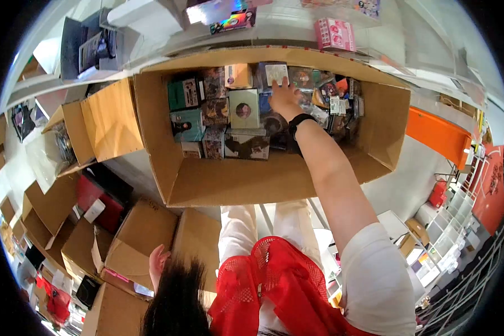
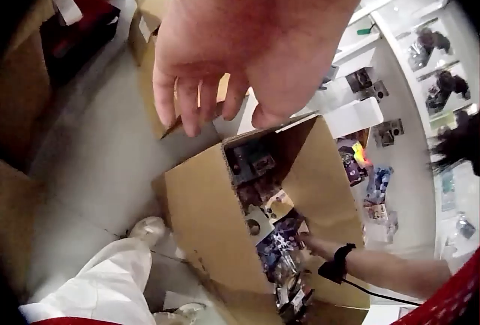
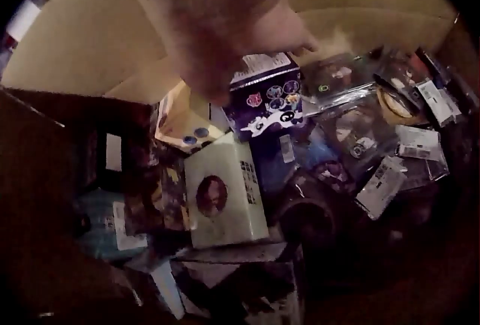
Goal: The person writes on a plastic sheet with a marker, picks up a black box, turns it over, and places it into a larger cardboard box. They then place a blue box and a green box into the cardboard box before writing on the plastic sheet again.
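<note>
A large cardboard box [image 1: 218, 187] holds several small packaged goods. My right hand [image 1: 285, 101], with a black band [image 1: 299, 122] on its wrist, reaches down into it. Its fingers grip the top of a purple box with white cartoon figures [image 3: 268, 104], near the far wall. Beside that lie a pale green box with a round picture [image 3: 225, 194], a yellow box [image 3: 184, 119] and clear packets with white labels [image 3: 382, 186]. My left hand [image 2: 247, 55] hangs free outside the carton at the left, fingers loosely extended, holding nothing.
Shelving with a pink box [image 1: 335, 35] and other goods runs along the far side. More open cartons [image 1: 140, 235] stand on the floor at the left. An orange panel [image 1: 439, 137] and white wire racks [image 1: 459, 218] are at the right.
</note>
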Tool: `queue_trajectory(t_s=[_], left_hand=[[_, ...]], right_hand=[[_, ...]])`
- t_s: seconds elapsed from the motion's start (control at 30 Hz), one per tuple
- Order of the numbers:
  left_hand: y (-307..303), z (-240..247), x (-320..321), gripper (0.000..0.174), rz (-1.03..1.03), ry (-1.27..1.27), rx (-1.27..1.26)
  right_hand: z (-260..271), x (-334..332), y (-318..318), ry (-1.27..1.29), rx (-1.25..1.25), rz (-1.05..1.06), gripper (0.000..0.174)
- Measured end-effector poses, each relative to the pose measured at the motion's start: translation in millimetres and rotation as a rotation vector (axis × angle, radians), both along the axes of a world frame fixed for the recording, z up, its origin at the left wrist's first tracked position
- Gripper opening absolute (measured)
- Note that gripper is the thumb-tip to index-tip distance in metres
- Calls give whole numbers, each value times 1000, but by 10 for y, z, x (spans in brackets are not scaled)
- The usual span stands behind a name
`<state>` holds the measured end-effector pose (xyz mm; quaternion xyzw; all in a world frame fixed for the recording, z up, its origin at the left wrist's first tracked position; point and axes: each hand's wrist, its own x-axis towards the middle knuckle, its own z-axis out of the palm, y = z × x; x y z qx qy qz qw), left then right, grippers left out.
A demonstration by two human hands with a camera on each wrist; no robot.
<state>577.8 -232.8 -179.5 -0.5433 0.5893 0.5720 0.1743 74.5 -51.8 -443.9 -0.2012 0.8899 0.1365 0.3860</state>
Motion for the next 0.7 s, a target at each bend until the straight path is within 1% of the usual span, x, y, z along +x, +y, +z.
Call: queue_trajectory(t_s=[0.03,0.1,0.13,0.2,0.23,0.27,0.33,0.37,0.4,0.43,0.47,0.5,0.53,0.57,0.6,0.63,0.67,0.7], left_hand=[[-9,-62,115,51,48,41,7],[-86,-332,549,48,-18,62,-8],[-123,-441,725,47,-51,64,-10],[-170,-570,913,44,-117,65,-9],[-178,-576,986,43,-151,61,-3],[-132,-470,806,41,-112,33,-10],[60,-94,-35,38,-27,-3,-33],[116,58,-352,38,-20,-64,-45],[91,101,-432,38,-58,-42,-47],[48,141,-516,38,-98,-11,-52],[34,232,-656,37,-101,-6,-64],[21,320,-797,36,-105,0,-77],[8,405,-941,36,-108,5,-90],[18,513,-1053,36,-94,36,-120],[31,595,-1136,35,-76,66,-147],[-69,422,-1091,34,-127,194,-157],[-168,250,-1045,32,-176,328,-161],[-266,84,-1000,31,-221,460,-159]], right_hand=[[25,-58,-36,-28,-27,-16,61],[25,-113,-104,-98,-78,-42,58],[-23,-82,-134,-88,-91,-36,55],[-121,21,-188,-72,-112,-24,51],[-143,76,-165,-39,-166,-53,51],[-181,98,-159,-14,-163,-62,51],[-205,95,-91,-6,-162,-20,53],[-106,72,-21,-79,-207,-46,55],[63,23,46,-141,-257,-72,57],[130,-6,157,-143,-348,-122,62],[152,4,303,-60,-377,-111,63],[344,47,457,26,-377,-72,64],[693,5,603,-41,-339,-65,65],[686,63,907,58,-424,41,64],[760,90,1198,18,-523,13,61],[1416,63,1339,-71,-421,-21,59],[1816,58,1521,-83,-381,-37,58],[2066,72,1772,-37,-405,-77,58]])
